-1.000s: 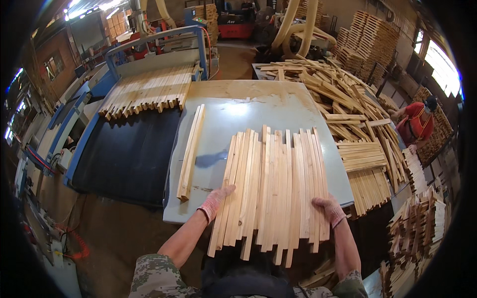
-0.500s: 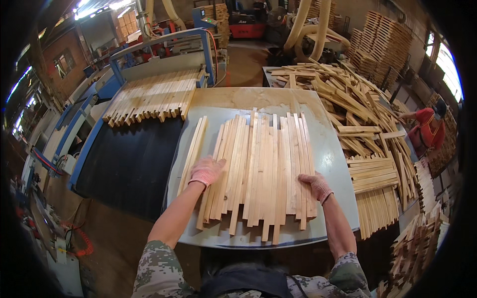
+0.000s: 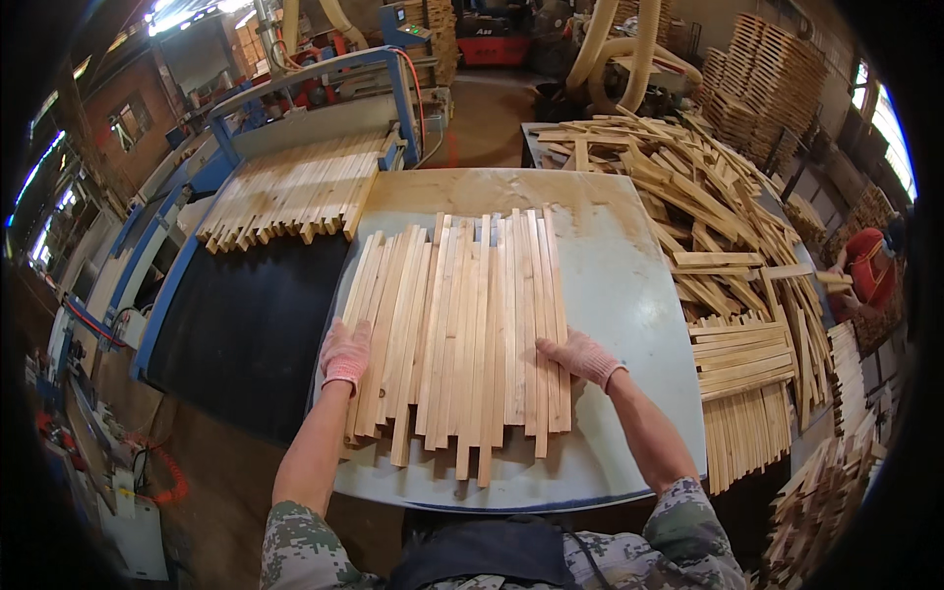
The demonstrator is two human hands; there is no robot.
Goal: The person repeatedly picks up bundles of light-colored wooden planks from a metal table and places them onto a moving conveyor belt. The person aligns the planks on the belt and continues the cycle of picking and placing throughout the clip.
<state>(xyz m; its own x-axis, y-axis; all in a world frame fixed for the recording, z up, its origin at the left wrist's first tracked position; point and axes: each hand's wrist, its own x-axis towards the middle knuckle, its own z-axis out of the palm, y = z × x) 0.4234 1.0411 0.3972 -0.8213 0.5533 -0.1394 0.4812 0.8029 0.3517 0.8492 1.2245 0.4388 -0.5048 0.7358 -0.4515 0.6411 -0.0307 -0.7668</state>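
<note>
Several long, narrow wooden strips (image 3: 452, 334) lie side by side as one row on the pale table (image 3: 629, 295), their ends uneven. My left hand (image 3: 345, 352), in a pink knit glove, is closed around the row's left edge. At the opposite edge my right hand (image 3: 580, 356), gloved alike, grips the outermost strips with its thumb over the top. The row is squeezed between both hands, and the fingers at the outer sides are partly hidden.
Left of the table is a black conveyor belt (image 3: 251, 324) with a blue-framed machine (image 3: 305, 84); another row of strips (image 3: 290, 187) lies at its entry. Loose wood (image 3: 688, 187) is heaped to the right. A person in red (image 3: 868, 275) holds wood at the far right.
Both hands have moved left, sliding the row toward the conveyor side. The strips that lay apart at the left now touch the rest of the row.
</note>
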